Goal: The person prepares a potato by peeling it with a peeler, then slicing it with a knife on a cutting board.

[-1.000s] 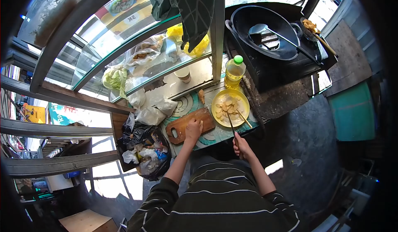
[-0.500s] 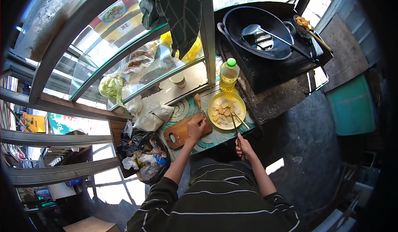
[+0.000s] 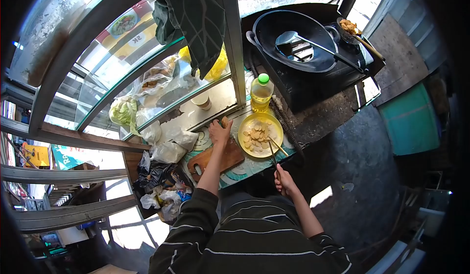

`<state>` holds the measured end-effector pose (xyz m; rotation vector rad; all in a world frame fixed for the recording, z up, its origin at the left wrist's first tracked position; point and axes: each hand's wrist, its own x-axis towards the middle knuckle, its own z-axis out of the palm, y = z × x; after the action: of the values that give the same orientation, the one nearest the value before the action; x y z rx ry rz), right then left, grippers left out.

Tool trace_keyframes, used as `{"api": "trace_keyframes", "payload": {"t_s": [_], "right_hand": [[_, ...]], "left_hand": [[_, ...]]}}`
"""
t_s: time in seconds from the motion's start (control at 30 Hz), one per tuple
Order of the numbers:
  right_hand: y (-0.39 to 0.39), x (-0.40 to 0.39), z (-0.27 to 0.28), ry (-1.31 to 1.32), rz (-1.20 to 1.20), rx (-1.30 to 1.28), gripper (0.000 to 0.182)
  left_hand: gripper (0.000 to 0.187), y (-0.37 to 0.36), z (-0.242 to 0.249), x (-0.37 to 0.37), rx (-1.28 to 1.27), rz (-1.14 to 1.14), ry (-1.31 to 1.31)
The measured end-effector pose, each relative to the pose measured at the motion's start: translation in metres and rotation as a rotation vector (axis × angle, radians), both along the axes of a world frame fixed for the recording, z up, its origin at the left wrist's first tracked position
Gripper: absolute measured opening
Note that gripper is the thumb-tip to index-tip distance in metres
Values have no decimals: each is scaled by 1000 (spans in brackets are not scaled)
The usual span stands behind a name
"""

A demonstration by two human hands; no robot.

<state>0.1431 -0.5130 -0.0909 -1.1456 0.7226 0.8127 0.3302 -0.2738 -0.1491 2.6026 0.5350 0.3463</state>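
My left hand (image 3: 219, 133) reaches past the far edge of a brown wooden cutting board (image 3: 228, 160). Its fingers are apart around a small brown elongated piece (image 3: 225, 122), whose kind I cannot make out. In my right hand (image 3: 284, 181) is a knife (image 3: 272, 155), its blade pointing up toward a yellow plate (image 3: 242, 146). Pale, thin round slices (image 3: 257, 134) lie on the plate. A light stick-like utensil (image 3: 279, 148) rests over the plate's near rim, beside the blade.
An oil bottle (image 3: 261, 93) with a green cap stands behind the plate. A black wok (image 3: 264, 34) holding a ladle (image 3: 313, 46) sits on the stove at the back right. Left are plastic bags (image 3: 169, 151), a glass case with cabbage (image 3: 123, 111) and a paper cup (image 3: 201, 101).
My left hand has moved from above the cutting board away from me to the brown piece, its closed fingers now spread. My right hand still holds the knife by the plate. The view has shifted slightly.
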Motion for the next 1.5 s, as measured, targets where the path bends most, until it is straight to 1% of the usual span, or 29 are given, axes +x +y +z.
{"api": "trace_keyframes", "payload": {"t_s": [0.03, 0.1, 0.23, 0.3, 0.33, 0.4, 0.43, 0.5, 0.53, 0.57, 0.6, 0.63, 0.7, 0.73, 0.8, 0.83, 0.9, 1.03, 1.1, 1.23, 1.3, 1.33, 1.4, 1.43, 1.5], "right_hand": [[1, 0, -1, -1, 0, -2, 47], [5, -1, -2, -31, 38, -65, 46], [18, 4, 0, -107, 118, -165, 45], [27, 10, 3, -173, 170, -222, 47], [33, 12, 5, -173, 177, -218, 47], [47, 17, 9, -285, 273, -292, 45], [54, 20, 9, -286, 286, -285, 45], [67, 21, 8, -352, 402, -293, 45], [74, 20, 7, -351, 417, -285, 45], [81, 19, 3, -435, 485, -305, 46], [87, 17, -1, -521, 550, -324, 46], [91, 15, -5, -520, 560, -320, 46], [97, 11, -13, -635, 673, -453, 47], [99, 9, -16, -636, 678, -452, 47], [101, 8, -13, -738, 685, -582, 48], [101, 8, -7, -736, 692, -582, 48], [98, 15, 7, -573, 790, -523, 51], [100, 19, 3, -621, 849, -593, 52], [104, 25, 0, -611, 850, -520, 53], [116, 38, 1, -592, 857, -521, 55], [121, 45, -2, -495, 831, -463, 57], [123, 46, -10, -494, 833, -465, 57], [126, 47, -25, -639, 820, -505, 58], [125, 45, -31, -642, 819, -504, 58], [124, 41, -36, -666, 763, -476, 59]], "left_hand": [[44, 4, -4, 3, -2, 0, -1], [49, 9, -7, 7, -35, -140, 153], [42, 17, 6, -1, -107, -176, 110], [36, 26, 22, -21, -155, -293, -111], [32, 29, 36, -39, -154, -319, -74], [33, 39, 49, -79, -158, -400, 9], [32, 40, 51, -100, -193, -380, 44], [32, 39, 52, -132, -224, -340, 84], [32, 39, 50, -143, -160, -350, 120], [32, 39, 48, -151, -97, -361, 156], [31, 39, 47, -155, -87, -367, 168], [31, 40, 45, -158, -87, -357, 170], [31, 39, 42, -161, -54, -347, 159], [31, 39, 40, -162, -56, -342, 160], [33, 38, 37, -163, -16, -364, 137], [33, 38, 37, -164, -20, -359, 139], [36, 38, 36, -164, -9, -364, 137], [36, 37, 34, -165, 12, -368, 146], [35, 37, 33, -165, 23, -367, 132], [34, 36, 30, -165, 5, -358, 103], [29, 34, 28, -164, -7, -310, 59], [29, 33, 27, -165, -9, -308, 59], [29, 32, 25, -165, 6, -301, 35], [29, 33, 23, -166, 9, -300, 33], [27, 36, 21, -166, -22, -278, -73]]}}
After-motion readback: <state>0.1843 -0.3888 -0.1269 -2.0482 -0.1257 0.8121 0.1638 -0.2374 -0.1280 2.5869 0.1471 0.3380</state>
